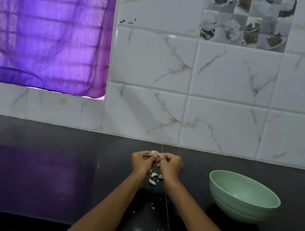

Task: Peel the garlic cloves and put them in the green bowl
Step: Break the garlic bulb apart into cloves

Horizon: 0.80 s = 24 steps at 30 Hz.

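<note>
Garlic (pixel 155 152) held between both hands above the desk (pixel 41 178), peeling in progress.

Left hand (pixel 142 161) and right hand (pixel 171 164) meet at the garlic, fingers (pixel 161 158) curled and pinching it from both sides, apparently so the skin can be pulled off. Loose cloves (pixel 152 182) lie on the desk at 6 o'clock of the hands. The bowl (pixel 242 208) stands near, at 4 o'clock of the hands, likely within reach for dropping; no cloves are visible inside.

The bowl (pixel 243 196) sits on the counter (pixel 42 168) to my right; loose cloves (pixel 153 174) lie under my hands.
</note>
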### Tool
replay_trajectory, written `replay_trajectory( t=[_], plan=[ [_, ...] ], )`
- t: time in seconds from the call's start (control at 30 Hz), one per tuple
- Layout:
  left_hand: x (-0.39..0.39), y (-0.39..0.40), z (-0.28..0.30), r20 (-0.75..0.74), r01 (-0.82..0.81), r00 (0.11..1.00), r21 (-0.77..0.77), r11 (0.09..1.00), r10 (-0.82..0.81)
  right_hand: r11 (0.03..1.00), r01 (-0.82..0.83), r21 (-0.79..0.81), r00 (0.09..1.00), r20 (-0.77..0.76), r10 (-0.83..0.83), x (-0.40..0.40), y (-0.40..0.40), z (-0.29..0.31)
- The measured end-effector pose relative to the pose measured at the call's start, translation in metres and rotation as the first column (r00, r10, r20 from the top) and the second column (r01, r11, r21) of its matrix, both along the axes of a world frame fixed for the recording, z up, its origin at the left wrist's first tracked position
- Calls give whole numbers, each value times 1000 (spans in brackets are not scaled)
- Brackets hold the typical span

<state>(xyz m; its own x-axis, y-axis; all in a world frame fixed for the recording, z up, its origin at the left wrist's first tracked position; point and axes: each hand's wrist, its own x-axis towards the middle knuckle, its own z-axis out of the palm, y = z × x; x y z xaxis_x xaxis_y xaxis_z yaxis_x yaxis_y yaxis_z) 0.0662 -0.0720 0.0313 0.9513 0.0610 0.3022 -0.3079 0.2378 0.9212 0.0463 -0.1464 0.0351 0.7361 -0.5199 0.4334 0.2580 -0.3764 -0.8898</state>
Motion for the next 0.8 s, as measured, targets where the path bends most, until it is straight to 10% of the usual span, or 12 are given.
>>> replay_trajectory(
  t=[0.43,0.8],
  plan=[
    [3,9,2,-16,238,970,-114,965,-241,948,102,-300,980,192,-44,-9,0,3],
    [5,19,1,81,134,985,205,970,-153,952,-121,-282,987,64,145,-2,-6,-2]
  ],
)
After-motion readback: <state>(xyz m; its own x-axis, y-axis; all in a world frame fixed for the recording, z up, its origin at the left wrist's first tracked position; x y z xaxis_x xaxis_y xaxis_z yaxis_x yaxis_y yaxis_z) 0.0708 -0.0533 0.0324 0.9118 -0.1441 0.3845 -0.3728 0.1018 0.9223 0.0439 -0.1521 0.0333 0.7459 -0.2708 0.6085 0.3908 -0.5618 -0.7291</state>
